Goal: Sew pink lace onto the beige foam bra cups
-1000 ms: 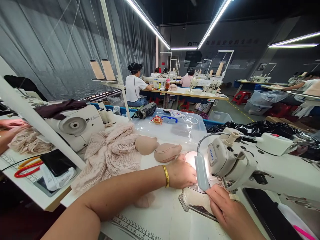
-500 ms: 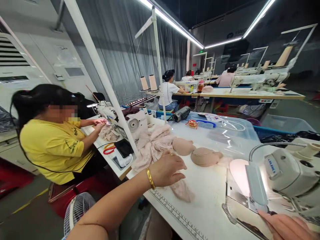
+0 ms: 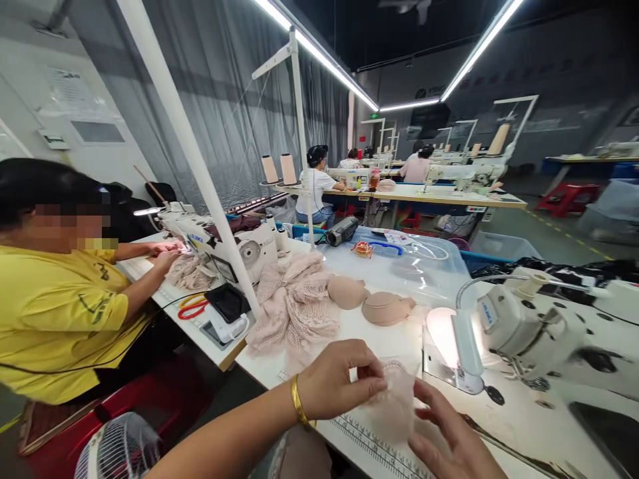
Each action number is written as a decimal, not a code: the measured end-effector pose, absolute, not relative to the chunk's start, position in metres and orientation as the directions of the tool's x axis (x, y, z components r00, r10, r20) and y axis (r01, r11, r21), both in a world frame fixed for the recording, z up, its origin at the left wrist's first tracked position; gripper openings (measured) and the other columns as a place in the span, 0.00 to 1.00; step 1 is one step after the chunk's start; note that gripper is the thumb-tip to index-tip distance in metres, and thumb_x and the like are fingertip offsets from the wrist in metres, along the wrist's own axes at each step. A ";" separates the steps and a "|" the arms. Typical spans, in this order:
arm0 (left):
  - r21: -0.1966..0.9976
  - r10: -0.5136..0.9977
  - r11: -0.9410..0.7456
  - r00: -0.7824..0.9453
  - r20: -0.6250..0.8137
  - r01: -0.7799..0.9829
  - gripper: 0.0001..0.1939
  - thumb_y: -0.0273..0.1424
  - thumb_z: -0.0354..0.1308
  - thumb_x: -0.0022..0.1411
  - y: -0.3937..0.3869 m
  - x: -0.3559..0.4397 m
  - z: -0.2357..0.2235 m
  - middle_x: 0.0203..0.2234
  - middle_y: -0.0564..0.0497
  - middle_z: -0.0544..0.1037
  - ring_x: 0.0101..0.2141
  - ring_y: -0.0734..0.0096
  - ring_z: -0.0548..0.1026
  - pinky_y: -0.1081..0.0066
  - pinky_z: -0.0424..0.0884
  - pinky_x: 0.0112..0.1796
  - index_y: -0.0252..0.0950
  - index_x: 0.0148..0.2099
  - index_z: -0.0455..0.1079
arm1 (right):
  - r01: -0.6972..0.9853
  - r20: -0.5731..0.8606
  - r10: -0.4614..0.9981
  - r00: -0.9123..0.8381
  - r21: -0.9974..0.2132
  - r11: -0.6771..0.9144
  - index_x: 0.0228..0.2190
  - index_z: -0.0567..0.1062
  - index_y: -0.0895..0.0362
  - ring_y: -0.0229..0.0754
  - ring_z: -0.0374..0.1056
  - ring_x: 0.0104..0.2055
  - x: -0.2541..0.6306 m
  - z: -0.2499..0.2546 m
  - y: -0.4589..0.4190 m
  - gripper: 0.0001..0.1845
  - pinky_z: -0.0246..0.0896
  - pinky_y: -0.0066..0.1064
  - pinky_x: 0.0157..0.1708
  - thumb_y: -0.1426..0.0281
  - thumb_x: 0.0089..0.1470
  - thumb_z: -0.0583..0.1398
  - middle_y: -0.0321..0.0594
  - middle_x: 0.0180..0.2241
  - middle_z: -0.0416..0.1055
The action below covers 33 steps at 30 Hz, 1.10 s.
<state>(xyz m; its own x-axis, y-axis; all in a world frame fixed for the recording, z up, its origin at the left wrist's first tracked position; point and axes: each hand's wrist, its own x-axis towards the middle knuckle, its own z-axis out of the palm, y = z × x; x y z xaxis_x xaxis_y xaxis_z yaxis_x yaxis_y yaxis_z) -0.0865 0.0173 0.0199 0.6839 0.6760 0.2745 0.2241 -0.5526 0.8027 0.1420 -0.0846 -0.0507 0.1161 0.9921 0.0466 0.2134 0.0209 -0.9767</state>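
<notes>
My left hand (image 3: 344, 379), with a gold bangle at the wrist, pinches a sheer pale-pink lace piece (image 3: 397, 406) between thumb and fingers. The piece hangs just above the table's near edge. At its right edge is my right hand (image 3: 449, 426), thumb and fingers apart; the fingertips meet the fabric's border, with no firm grip visible. A heap of pink lace (image 3: 294, 306) lies beyond my left hand. Two beige bra cups (image 3: 387, 308) rest behind the held piece. To the right stands a white sewing machine (image 3: 529, 326) with its lamp lit.
A ruler strip (image 3: 367, 442) runs along the table's front edge. At the back sit a clear plastic lid (image 3: 429, 266) and a dark camcorder (image 3: 342, 231). A white pole (image 3: 200, 159) rises at left, near a co-worker in a yellow shirt (image 3: 54, 313) at another machine.
My left hand has moved right and taken up the lace piece that lay on the table. My right hand has left the sewing machine and come to the fabric. The view has turned right.
</notes>
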 end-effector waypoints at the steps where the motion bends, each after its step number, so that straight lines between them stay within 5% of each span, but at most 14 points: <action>1: 0.874 0.687 -0.463 0.683 0.248 0.149 0.10 0.37 0.66 0.64 0.015 -0.082 0.019 0.36 0.48 0.77 0.38 0.69 0.74 0.68 0.68 0.42 0.36 0.37 0.74 | 0.115 0.002 0.993 0.114 -0.993 -0.012 0.52 0.79 0.48 0.54 0.75 0.48 0.132 -0.041 -0.084 0.31 0.72 0.40 0.48 0.44 0.53 0.67 0.45 0.51 0.79; 4: 0.991 0.673 -0.130 0.733 0.097 -0.011 0.23 0.38 0.75 0.52 0.016 -0.069 0.011 0.53 0.43 0.73 0.51 0.61 0.72 0.66 0.69 0.47 0.38 0.46 0.71 | -0.014 -0.058 0.998 0.028 -0.998 -0.057 0.44 0.79 0.50 0.48 0.73 0.41 0.122 -0.017 -0.079 0.25 0.70 0.35 0.42 0.44 0.57 0.65 0.39 0.39 0.79; 6: 0.994 0.608 0.107 0.791 -0.070 0.005 0.34 0.38 0.79 0.44 0.020 -0.060 0.005 0.46 0.46 0.76 0.46 0.64 0.74 0.67 0.69 0.45 0.39 0.50 0.68 | 0.064 -0.048 0.997 -0.068 -0.997 -0.044 0.41 0.80 0.50 0.47 0.71 0.40 0.130 -0.007 -0.075 0.21 0.67 0.33 0.42 0.47 0.57 0.67 0.36 0.36 0.77; 10: 0.936 0.540 0.348 0.803 -0.252 0.060 0.30 0.45 0.80 0.41 0.025 -0.046 0.000 0.30 0.53 0.76 0.32 0.71 0.73 0.69 0.69 0.39 0.33 0.39 0.74 | -0.045 -0.121 0.990 0.071 -0.992 -0.118 0.44 0.79 0.48 0.46 0.71 0.40 0.147 -0.009 -0.073 0.23 0.66 0.33 0.40 0.46 0.54 0.69 0.35 0.37 0.77; 14: 0.908 0.653 0.391 0.740 -0.158 -0.151 0.29 0.46 0.79 0.46 0.020 -0.041 -0.001 0.35 0.46 0.81 0.38 0.63 0.78 0.64 0.72 0.47 0.32 0.44 0.78 | -0.298 -0.205 0.955 0.212 -0.945 -0.137 0.47 0.78 0.49 0.51 0.74 0.45 0.141 -0.029 -0.078 0.30 0.68 0.39 0.46 0.42 0.52 0.67 0.41 0.42 0.80; 21: 0.870 0.811 0.406 0.549 -0.202 -0.280 0.30 0.43 0.81 0.43 0.004 -0.041 -0.017 0.33 0.45 0.82 0.36 0.64 0.78 0.64 0.73 0.45 0.30 0.42 0.77 | -0.072 -0.116 0.920 0.373 -0.993 -0.096 0.34 0.78 0.52 0.44 0.67 0.33 0.136 -0.048 -0.079 0.25 0.65 0.34 0.38 0.43 0.51 0.68 0.34 0.27 0.72; 27: 0.908 0.819 0.392 0.505 -0.273 -0.144 0.31 0.45 0.82 0.40 0.004 -0.047 -0.026 0.30 0.51 0.78 0.32 0.70 0.74 0.69 0.71 0.38 0.32 0.38 0.73 | -0.108 -0.076 0.906 0.416 -0.994 -0.034 0.34 0.75 0.51 0.43 0.67 0.32 0.141 -0.048 -0.073 0.27 0.66 0.36 0.39 0.39 0.55 0.65 0.33 0.26 0.71; 33: 0.860 0.887 0.353 0.424 -0.182 -0.369 0.32 0.45 0.81 0.43 0.008 -0.038 -0.007 0.37 0.47 0.81 0.40 0.63 0.78 0.64 0.73 0.47 0.33 0.45 0.74 | -0.109 -0.127 0.945 0.303 -0.989 -0.098 0.45 0.80 0.52 0.55 0.73 0.50 0.127 -0.048 -0.082 0.35 0.64 0.48 0.55 0.36 0.54 0.63 0.46 0.45 0.79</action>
<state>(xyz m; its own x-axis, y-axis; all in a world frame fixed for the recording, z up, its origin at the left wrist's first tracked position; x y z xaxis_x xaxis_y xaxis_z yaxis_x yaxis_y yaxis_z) -0.0383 0.0083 -0.0068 0.4242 0.8872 -0.1816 -0.3692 0.3525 0.8599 0.1270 -0.0815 -0.0477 0.3029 0.9446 -0.1267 -0.1088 -0.0978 -0.9892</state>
